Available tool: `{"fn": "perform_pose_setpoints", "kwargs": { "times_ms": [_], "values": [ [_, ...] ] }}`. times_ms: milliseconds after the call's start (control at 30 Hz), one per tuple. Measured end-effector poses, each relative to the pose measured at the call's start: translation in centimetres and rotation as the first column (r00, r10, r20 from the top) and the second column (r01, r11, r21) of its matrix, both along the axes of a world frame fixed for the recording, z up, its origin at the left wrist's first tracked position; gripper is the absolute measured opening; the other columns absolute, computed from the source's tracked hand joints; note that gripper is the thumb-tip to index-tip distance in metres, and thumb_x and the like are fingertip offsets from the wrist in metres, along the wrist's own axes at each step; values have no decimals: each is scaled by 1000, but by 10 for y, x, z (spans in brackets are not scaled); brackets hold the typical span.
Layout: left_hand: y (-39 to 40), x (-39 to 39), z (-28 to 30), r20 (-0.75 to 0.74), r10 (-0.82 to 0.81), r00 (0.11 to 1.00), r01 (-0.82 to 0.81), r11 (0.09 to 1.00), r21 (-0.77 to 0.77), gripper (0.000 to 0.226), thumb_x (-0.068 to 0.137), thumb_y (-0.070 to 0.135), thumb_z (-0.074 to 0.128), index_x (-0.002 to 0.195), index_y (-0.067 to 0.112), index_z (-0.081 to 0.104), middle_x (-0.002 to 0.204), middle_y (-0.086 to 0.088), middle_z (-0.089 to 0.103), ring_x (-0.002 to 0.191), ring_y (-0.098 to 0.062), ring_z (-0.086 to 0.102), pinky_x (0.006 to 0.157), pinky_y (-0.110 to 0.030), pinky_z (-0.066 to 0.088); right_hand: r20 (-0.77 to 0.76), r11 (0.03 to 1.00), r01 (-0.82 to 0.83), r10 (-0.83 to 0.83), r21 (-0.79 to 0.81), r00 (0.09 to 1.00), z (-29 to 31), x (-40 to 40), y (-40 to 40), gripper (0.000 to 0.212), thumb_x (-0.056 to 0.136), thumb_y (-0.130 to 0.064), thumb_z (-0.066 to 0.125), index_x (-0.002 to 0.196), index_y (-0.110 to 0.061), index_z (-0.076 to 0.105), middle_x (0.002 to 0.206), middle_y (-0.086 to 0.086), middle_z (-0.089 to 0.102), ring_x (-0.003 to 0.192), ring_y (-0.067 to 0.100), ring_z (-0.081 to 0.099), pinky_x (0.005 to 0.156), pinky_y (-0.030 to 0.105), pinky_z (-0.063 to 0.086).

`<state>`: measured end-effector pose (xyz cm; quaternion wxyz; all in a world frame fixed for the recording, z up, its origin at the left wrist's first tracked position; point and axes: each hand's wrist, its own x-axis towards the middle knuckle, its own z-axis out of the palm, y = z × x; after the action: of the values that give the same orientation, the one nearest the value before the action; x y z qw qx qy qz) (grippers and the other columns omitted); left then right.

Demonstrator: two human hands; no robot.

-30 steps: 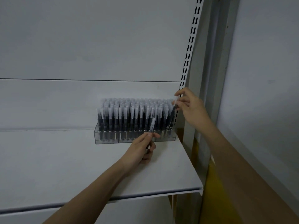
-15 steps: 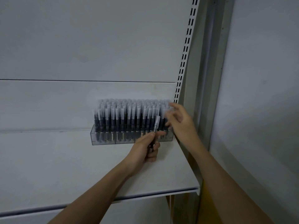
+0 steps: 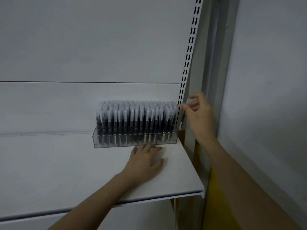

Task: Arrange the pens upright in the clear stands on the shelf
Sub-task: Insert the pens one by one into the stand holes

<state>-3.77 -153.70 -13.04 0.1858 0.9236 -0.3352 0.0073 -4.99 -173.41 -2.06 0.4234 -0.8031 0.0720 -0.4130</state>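
**Inspector:** Head view: pens [image 3: 136, 120] upright, packed in clear stands [image 3: 134, 141] at the shelf's [image 3: 66, 163] back right corner.

**Clerk:** Hands?

**Inspector:** Left hand [image 3: 146, 161] spread flat, empty; right hand [image 3: 197, 112] pinches one pen. Likely light, rigid, slick: grip mid-barrel.

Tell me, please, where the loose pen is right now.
In the head view it is in the right hand, beside the slotted upright, right of the clear stands.

1. A slotted white upright [image 3: 188, 63] is seen rising just beside the right hand.
2. A pale back panel [image 3: 91, 47] is seen beyond both hands.
3. A yellow surface [image 3: 216, 205] is seen below the right forearm.
4. A grey wall [image 3: 274, 80] is seen to the right of the hands.
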Motion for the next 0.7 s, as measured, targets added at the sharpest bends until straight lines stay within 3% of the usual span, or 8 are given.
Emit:
{"fn": "perform_pose_setpoints", "kwargs": {
  "times_ms": [100,200,333,500,700],
  "values": [
    [-1,-2,-5,-3,20,1000,-19,996,88,55,98,61,33,150,42,29,157,7,27,148,-15,13,122,-54,4,4,999,0,0,-35,1000,-3,8,2,18,91,-24,69,99,-26,53,84,0,60,76,14,63,71,30,59],
    [-3,-3,-4,-5,29,1000,-29,992,121,57,97,63,30,150,43,27,160,5,21,150,-15,8,121,-57,-1,-1,998,-13,13,-60,1000,-6,15,3,16,92,-25,68,94,-23,53,87,2,61,78,20,65,72,42,61],
    [-2,-4,-2,-2,36,999,-35,989,140,57,97,63,30,151,43,27,160,4,22,150,-16,9,121,-57,0,-13,987,21,-23,-159,1000,-6,24,3,17,91,-28,68,95,-22,53,85,-3,62,76,17,66,69,43,61],
    [-2,-5,-1,4,35,999,-35,987,159,58,97,64,29,152,44,22,161,4,22,150,-17,9,121,-57,0,-111,962,1,-32,-274,993,-12,26,2,20,94,-24,66,91,-10,52,79,8,62,70,25,64,64,48,58],
    [-3,-5,1,-2,40,999,-39,987,156,58,97,63,29,152,43,25,160,4,22,150,-16,10,121,-57,0,-111,945,1,-39,-326,993,-19,16,5,23,97,-28,57,89,-7,53,83,11,65,71,26,64,66,50,57]
  ]
}}
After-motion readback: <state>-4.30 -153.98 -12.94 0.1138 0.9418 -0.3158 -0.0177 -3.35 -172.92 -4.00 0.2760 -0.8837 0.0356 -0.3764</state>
